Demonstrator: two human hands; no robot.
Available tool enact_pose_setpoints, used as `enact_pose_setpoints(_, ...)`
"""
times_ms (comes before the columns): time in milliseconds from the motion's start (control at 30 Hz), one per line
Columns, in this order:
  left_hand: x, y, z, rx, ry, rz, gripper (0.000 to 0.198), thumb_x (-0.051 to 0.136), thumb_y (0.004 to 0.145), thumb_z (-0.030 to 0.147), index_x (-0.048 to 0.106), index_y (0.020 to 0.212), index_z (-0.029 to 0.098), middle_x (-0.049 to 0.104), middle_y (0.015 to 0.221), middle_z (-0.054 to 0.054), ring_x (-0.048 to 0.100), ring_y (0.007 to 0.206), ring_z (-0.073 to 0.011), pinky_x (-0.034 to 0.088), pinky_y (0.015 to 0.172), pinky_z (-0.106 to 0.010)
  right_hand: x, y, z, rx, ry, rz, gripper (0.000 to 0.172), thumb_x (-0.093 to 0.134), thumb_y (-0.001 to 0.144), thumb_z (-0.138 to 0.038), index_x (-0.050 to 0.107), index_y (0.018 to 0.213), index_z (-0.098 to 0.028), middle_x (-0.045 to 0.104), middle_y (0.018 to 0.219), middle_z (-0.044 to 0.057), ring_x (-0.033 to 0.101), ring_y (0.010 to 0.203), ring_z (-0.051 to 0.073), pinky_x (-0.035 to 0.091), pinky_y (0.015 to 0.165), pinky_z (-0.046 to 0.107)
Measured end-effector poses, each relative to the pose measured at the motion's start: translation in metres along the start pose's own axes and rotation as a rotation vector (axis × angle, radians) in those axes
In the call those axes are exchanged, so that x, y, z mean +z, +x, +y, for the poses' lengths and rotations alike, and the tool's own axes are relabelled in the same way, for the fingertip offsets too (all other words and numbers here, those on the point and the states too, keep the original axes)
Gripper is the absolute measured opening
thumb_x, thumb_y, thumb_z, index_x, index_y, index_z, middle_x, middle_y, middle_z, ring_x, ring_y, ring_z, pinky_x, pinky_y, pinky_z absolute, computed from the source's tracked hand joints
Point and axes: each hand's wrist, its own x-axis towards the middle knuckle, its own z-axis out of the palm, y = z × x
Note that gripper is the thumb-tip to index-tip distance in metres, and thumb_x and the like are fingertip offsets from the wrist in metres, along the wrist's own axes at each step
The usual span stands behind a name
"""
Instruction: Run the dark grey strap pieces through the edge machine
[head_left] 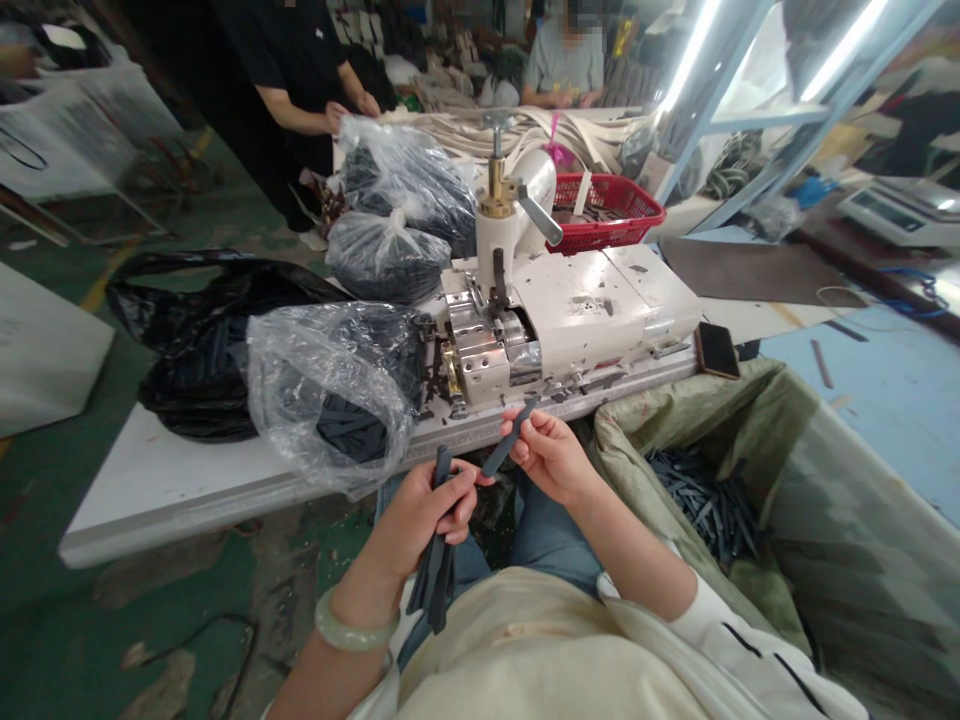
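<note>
Dark strips [433, 585] in both hands, just off the bench [150, 495]
My left hand [416, 525] grips a bunch in curled fingers [457, 503]; my right hand [551, 458] pinches one strip [511, 436], beside the sack [675, 420] of loose strips [697, 505], near the white industrial machine [577, 310].

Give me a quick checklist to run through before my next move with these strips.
Left hand gripping the bundle of strips: ok.
Right hand pinching one strip in its fingers: ok.
Sack open, with loose strips inside: ok.
Phone well away from the sack: not ok, it sits tilted close to the sack's rim.
Clear bag apart from the machine: not ok, it rests against the machine's left end.
Machine switched off: cannot tell.
</note>
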Motion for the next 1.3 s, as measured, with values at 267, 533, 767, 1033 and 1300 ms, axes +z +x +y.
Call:
enact_pose_setpoints(267, -0.001, 0.011, -0.006, 0.003, 0.028, 0.008, 0.025, 0.07, 0.077, 0.037, 0.058, 0.078, 0.015, 0.046, 0.047, 0.007, 0.027, 0.037, -0.002, 0.031, 0.037, -0.017, 0.007, 0.003, 0.0, -0.058, -0.111, 0.002, 0.028, 0.079, 0.068, -0.04, 0.069, 0.083, -0.018, 0.07, 0.072, 0.001, 0.047, 0.046, 0.006, 0.039, 0.046, 0.02)
enact_pose_setpoints(533, -0.009, 0.013, -0.007, -0.057, 0.008, -0.021, 0.028, 0.071, 0.076, 0.039, 0.059, 0.082, 0.014, 0.046, 0.048, 0.007, 0.025, 0.036, -0.0016, 0.03, 0.037, -0.017, 0.026, 0.012, 0.003, -0.092, -0.374, 0.189, 0.037, 0.077, 0.069, -0.042, 0.05, 0.059, -0.019, 0.07, 0.059, 0.002, 0.052, 0.037, 0.009, 0.035, 0.035, 0.018)
enact_pose_setpoints(767, -0.014, 0.014, -0.003, -0.09, -0.096, -0.018, 0.027, 0.072, 0.074, 0.038, 0.059, 0.078, 0.014, 0.044, 0.047, 0.008, 0.024, 0.036, -0.0011, 0.026, 0.037, -0.016, 0.023, 0.012, 0.002, 0.106, -0.124, -0.124, 0.039, 0.074, 0.072, -0.047, 0.067, 0.1, -0.02, 0.073, 0.088, 0.005, 0.048, 0.045, 0.005, 0.033, 0.04, 0.018)
enact_pose_setpoints(1033, -0.008, 0.02, -0.003, -0.133, -0.185, -0.037, 0.03, 0.075, 0.073, 0.036, 0.065, 0.086, 0.012, 0.042, 0.049, 0.008, 0.021, 0.038, -0.0006, 0.022, 0.037, -0.015, 0.027, 0.046, -0.003, -0.066, -0.237, 0.106, 0.036, 0.069, 0.074, -0.05, 0.064, 0.07, -0.015, 0.05, 0.044, -0.006, 0.03, 0.037, 0.004, 0.019, 0.037, 0.018)
enact_pose_setpoints(1300, -0.02, 0.019, -0.003, -0.092, -0.183, 0.008, 0.033, 0.074, 0.073, 0.037, 0.066, 0.093, 0.011, 0.04, 0.05, 0.009, 0.02, 0.039, -0.0008, 0.023, 0.038, -0.015, 0.024, 0.087, -0.027, -0.07, -0.267, 0.189, 0.036, 0.074, 0.063, -0.048, 0.06, 0.063, -0.015, 0.051, 0.042, -0.004, 0.033, 0.035, 0.005, 0.017, 0.035, 0.019)
